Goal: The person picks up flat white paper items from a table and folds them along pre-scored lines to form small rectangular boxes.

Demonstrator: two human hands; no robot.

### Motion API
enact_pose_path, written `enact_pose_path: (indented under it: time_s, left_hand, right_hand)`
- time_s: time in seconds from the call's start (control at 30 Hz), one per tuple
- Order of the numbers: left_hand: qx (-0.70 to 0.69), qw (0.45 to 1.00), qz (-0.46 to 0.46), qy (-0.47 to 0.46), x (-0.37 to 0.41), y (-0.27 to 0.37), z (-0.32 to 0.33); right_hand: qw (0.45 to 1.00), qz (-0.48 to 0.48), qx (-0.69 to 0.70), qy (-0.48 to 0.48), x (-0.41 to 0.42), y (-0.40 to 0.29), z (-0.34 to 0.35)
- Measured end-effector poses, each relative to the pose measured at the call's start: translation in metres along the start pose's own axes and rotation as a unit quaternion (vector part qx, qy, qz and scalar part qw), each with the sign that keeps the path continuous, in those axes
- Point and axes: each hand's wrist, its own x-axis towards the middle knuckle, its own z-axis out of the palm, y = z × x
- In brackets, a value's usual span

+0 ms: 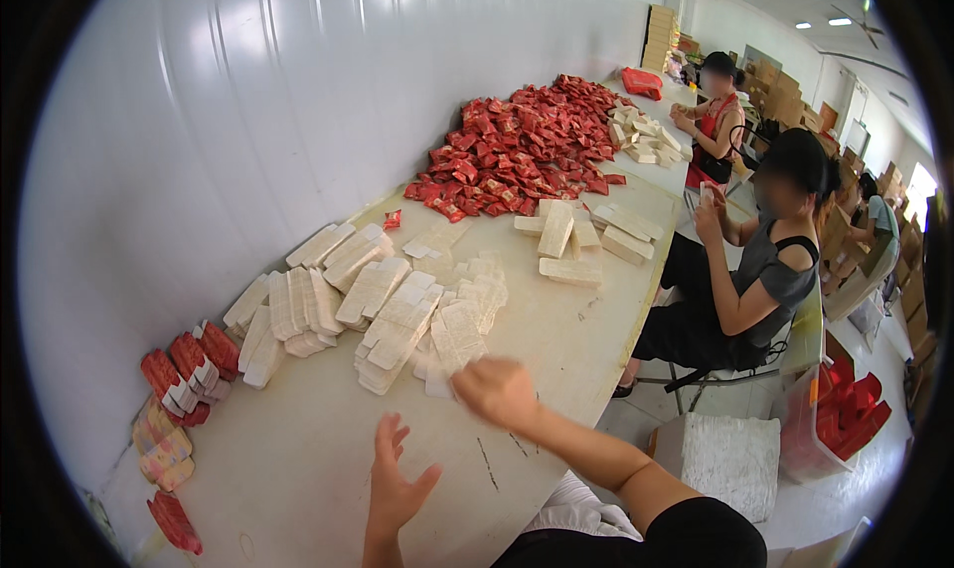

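My right hand (496, 393), slightly blurred with its fingers curled, is over the near edge of the stacks of flat cream cartons (456, 333); whether it grips a carton cannot be made out. Lower and to its left, my left hand (399, 471) is raised above the pale tabletop (298, 478), fingers apart and holding nothing. More stacks of flattened cream cartons (395, 322) fan out towards the wall. Farther along the table lies a big heap of small red packets (522, 147), with one loose red packet (392, 219) apart from it. Folded-up cream boxes (557, 229) lie in front of the heap.
Flat red cartons (182, 374) and patterned cartons (160, 445) lie along the wall (223, 121) at left. A seated person (768, 270) holds a small box at the table's right side; another person (719, 121) works beyond. A white block-like package (730, 464) and a plastic bin (809, 434) stand on the floor.
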Motion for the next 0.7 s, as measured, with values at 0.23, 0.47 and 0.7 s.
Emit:
enact_pose_path:
  time_s: [0.23, 0.47, 0.7]
  left_hand:
    - [-0.323, 0.943, -0.076, 0.017, 0.002, 0.004, -0.003]
    - [-0.338, 0.938, -0.071, 0.022, -0.003, 0.003, -0.006]
    - [-0.278, 0.960, -0.046, -0.006, 0.001, 0.004, -0.012]
  right_hand:
    - [0.923, 0.065, 0.363, -0.111, -0.021, -0.093, 0.005]
    - [0.862, 0.091, 0.475, -0.155, -0.007, -0.088, 0.003]
    - [0.811, 0.126, 0.542, -0.180, 0.003, -0.088, -0.008]
